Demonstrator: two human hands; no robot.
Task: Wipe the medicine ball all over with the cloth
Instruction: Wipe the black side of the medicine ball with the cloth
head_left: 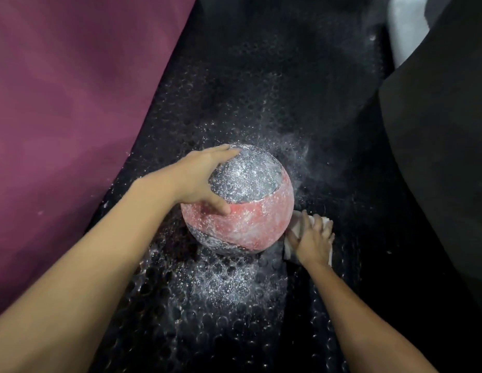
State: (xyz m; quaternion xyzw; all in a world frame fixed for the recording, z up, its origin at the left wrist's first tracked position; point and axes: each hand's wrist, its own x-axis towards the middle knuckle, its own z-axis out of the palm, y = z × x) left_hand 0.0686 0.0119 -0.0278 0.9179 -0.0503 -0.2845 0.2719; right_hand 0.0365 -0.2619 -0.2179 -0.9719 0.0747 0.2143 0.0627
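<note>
Left hand (204, 181) spreads wide on the dusty medicine ball (238, 200) at ten o'clock; right hand (314, 239) grips the cloth (296, 230) at four o'clock

rough, powder-dusted rubbery medicine ball (242, 203), soft white cloth (296, 227), studded matt black floor mat (234, 305)

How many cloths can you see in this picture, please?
1. A white cloth lies under the right hand, low at the right side of the medicine ball. Others could be hidden behind the ball.
</note>
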